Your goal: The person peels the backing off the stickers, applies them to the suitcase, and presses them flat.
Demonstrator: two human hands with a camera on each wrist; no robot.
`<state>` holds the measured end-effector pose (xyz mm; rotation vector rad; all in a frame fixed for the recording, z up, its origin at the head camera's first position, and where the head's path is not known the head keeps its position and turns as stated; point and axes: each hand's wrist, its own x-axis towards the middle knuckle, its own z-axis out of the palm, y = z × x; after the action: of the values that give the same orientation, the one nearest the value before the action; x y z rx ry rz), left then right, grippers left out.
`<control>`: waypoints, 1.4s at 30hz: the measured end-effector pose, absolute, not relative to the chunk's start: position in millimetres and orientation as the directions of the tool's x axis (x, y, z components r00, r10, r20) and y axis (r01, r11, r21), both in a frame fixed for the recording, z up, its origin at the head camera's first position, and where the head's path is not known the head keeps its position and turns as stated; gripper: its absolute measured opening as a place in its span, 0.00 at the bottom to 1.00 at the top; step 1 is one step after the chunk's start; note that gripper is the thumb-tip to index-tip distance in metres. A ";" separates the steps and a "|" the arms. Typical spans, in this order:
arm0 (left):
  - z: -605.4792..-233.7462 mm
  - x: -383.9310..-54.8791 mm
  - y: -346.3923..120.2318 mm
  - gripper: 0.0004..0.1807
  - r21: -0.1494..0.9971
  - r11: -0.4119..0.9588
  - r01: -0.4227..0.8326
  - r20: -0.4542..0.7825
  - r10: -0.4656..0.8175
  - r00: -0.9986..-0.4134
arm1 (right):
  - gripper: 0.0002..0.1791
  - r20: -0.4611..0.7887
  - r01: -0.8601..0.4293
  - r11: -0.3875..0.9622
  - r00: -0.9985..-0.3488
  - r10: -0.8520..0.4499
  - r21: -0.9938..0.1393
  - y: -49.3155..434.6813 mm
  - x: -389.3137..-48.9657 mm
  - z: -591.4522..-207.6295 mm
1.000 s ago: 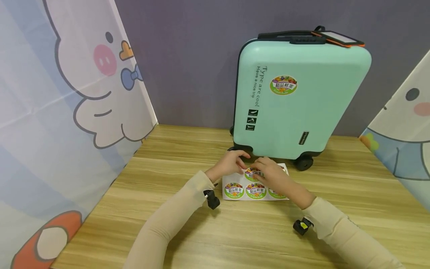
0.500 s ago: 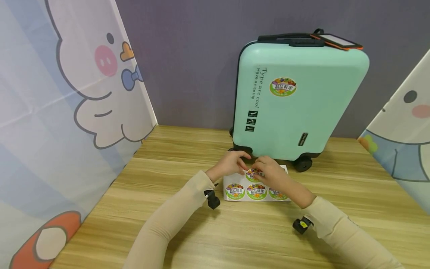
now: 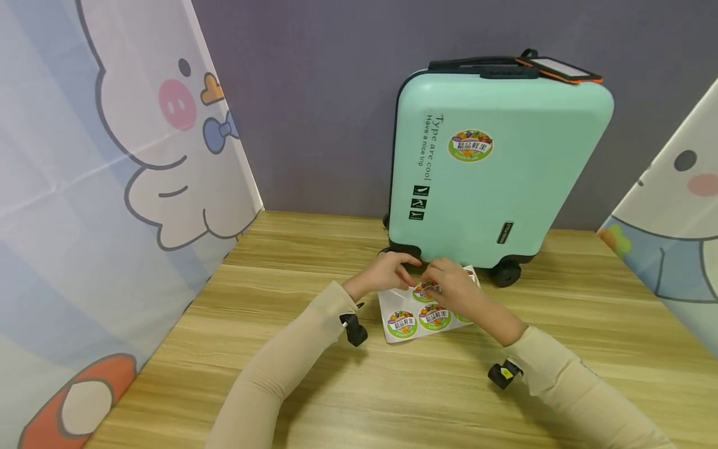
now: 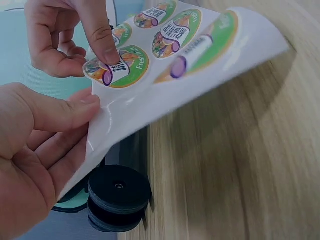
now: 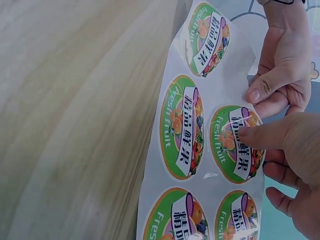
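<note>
Two cartoon panels (image 3: 112, 187), grey wall (image 3: 314, 118), wood-grain table (image 3: 404, 399) under a sticker sheet (image 3: 434, 318).

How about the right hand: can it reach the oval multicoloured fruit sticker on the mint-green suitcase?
Probably yes: nothing visible blocks the fruit sticker, though the right hand pinches the rectangular white sticker sheet.

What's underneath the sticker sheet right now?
Below the raised edge of the sticker sheet, the left wrist view shows shadowed wooden tabletop; the left hand has its fingers partly under. The sheet's underside and anything beneath its middle are covered.
</note>
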<state>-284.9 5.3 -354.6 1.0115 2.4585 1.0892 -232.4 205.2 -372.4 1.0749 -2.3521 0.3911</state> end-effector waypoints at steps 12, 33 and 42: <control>-349.6 -282.7 2.8 0.30 0.728 0.482 0.488 0.002 0.710 -0.704 | 0.12 0.549 -0.790 0.608 -0.545 -0.634 -0.082 203.7 -230.4 -368.6; -351.5 -287.8 6.5 0.34 0.692 0.492 0.529 0.044 0.702 -0.711 | 0.10 0.464 -0.770 0.611 -0.617 -0.636 -0.187 208.1 -229.3 -353.1; -355.8 -288.4 6.5 0.35 0.669 0.498 0.552 0.063 0.701 -0.710 | 0.09 0.404 -0.751 0.615 -0.653 -0.641 -0.239 209.6 -227.2 -347.3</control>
<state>-288.4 6.5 -355.8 1.0730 2.5243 1.0101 -227.2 209.6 -347.3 1.1320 -2.5638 0.5681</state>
